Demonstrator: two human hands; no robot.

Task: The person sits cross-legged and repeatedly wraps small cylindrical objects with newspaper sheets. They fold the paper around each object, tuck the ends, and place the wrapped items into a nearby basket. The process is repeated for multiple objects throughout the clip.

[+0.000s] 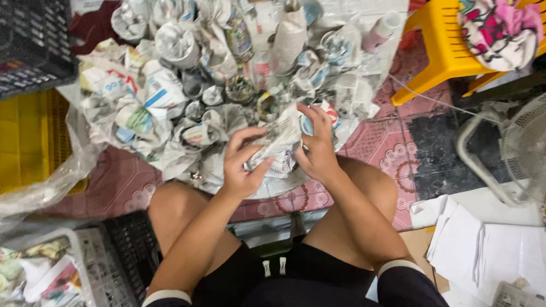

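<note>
Both hands — left hand (239, 165), right hand (318, 150) — grip newspaper-wrapped bundle (278, 142).

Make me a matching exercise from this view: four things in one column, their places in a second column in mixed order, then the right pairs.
Things:
1. yellow plastic stool
2. white fan
3. newspaper-wrapped bundle
4. black crate

Places:
A. top left corner
B. between the left hand and right hand
C. top right, with a patterned cloth on its seat
D. right edge, on the floor

Pairs: 1-C, 2-D, 3-B, 4-A
</note>
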